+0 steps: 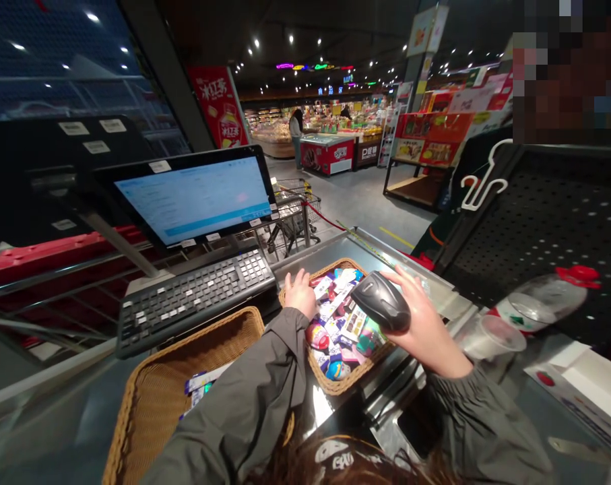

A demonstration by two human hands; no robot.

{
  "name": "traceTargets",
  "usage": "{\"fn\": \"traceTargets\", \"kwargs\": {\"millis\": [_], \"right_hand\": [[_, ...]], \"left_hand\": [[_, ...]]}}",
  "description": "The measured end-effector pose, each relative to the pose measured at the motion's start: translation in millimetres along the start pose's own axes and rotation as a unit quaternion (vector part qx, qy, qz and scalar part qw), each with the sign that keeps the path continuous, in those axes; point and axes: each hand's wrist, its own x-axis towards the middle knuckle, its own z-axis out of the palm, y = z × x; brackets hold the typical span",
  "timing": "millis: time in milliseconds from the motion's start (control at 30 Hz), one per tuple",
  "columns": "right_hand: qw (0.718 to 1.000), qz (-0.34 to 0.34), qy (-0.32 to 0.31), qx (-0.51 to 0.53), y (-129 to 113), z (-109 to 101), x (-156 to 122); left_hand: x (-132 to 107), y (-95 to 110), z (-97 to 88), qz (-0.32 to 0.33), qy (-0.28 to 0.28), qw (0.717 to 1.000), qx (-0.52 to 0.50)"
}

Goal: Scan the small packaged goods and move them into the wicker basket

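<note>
My right hand (429, 327) is wrapped round a black handheld barcode scanner (380, 302), held above the right side of a small wicker basket (335, 388). Small colourful packets (354, 323) fill that basket, along with a red round egg-like item (318, 336) and a blue one (338, 370). At the basket's left rim rests my left hand (300, 295), its fingers apart and pointing forward; nothing shows in its grasp. A larger wicker basket (128, 411) lies left of my left sleeve, with a few packets (200, 384) in it, partly hidden by the arm.
A monitor (194, 195) and black keyboard (194, 300) stand to the left. On the right are a plastic cup (492, 337), a large bottle with a red cap (548, 300) and a white box (583, 384). Shopping carts (290, 215) stand beyond the metal counter (320, 411).
</note>
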Motion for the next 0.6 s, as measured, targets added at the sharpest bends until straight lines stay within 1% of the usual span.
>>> {"fn": "traceTargets", "kwargs": {"millis": [100,200,333,467,600], "right_hand": [[1.0,-0.004,0.008,-0.003,-5.0,0.6,-1.3],[1.0,-0.007,0.019,-0.012,-12.4,-0.2,-3.6],[0.999,-0.025,0.019,-0.024,-27.9,1.2,-8.6],[0.998,-0.038,-0.019,-0.04,-51.2,8.7,-11.3],[0.996,-0.063,-0.045,-0.038,-78.1,21.0,-8.3]], "left_hand": [[-7.5,3.5,-20.6,0.029,0.08,0.996,-0.005],[-18.2,2.7,-45.3,0.058,0.146,0.988,0.009],[-38.3,-10.4,-76.0,0.074,0.216,0.973,0.037],[-63.2,-32.8,-97.8,0.058,0.248,0.966,0.048],[-90.8,-55.1,-109.2,0.026,0.256,0.964,0.067]]}}
